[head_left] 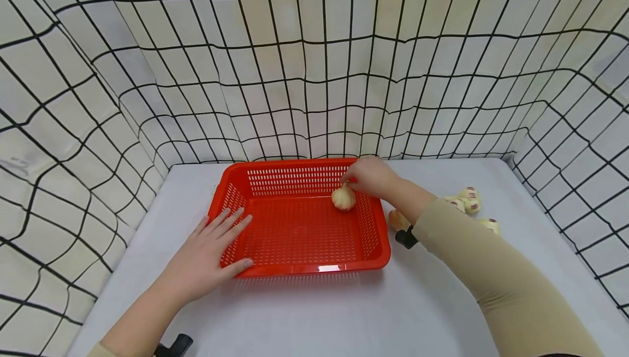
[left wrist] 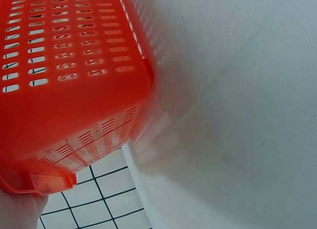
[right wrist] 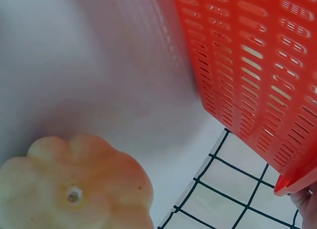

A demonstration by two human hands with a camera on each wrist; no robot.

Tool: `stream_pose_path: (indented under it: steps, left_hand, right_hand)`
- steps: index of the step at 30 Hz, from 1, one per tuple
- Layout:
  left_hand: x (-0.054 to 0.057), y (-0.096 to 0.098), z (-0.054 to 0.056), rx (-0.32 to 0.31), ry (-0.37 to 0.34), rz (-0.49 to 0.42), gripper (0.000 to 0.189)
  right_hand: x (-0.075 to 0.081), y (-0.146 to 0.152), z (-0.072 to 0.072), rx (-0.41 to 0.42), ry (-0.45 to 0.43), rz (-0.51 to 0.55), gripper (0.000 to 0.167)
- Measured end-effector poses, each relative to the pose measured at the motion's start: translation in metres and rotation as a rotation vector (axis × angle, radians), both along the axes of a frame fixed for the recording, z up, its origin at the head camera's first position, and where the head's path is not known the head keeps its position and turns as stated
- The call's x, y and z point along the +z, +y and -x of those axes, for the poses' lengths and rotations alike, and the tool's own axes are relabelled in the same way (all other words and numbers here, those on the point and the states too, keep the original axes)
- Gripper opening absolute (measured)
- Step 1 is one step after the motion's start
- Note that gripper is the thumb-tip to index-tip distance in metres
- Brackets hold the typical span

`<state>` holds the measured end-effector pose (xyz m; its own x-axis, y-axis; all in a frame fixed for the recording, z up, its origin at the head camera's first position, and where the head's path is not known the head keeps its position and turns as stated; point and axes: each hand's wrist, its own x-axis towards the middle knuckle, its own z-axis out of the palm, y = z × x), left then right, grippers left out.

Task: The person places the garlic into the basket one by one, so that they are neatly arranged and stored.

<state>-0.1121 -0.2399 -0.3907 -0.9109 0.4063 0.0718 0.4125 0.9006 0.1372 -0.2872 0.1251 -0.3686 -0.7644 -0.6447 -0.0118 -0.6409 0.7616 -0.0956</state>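
Observation:
A red plastic basket with slotted walls stands on the white table. My left hand rests on its left rim with the fingers spread and straight; part of that hand shows at the lower left of the left wrist view. Over the basket's right end, my right hand pinches a garlic bulb by its neck, and the bulb hangs inside the basket near the back right corner. The right wrist view catches only a bit of that hand, beside the basket's rim; the garlic bulb is hidden there.
Right of the basket lies a lobed, pale orange pumpkin-like thing, partly behind the right wrist in the head view. Farther right are several cream pieces with reddish marks, partly covered by the sleeve. Black netting over white walls encloses the table.

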Motion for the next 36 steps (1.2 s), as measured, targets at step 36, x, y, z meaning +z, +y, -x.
stream_pose_path:
  steps: [36]
  left_hand:
    - [0.001,0.001,-0.001,0.000,0.007,-0.011,0.087]
  right_hand:
    - [0.025,0.023,-0.009,-0.119,-0.148,0.263,0.029]
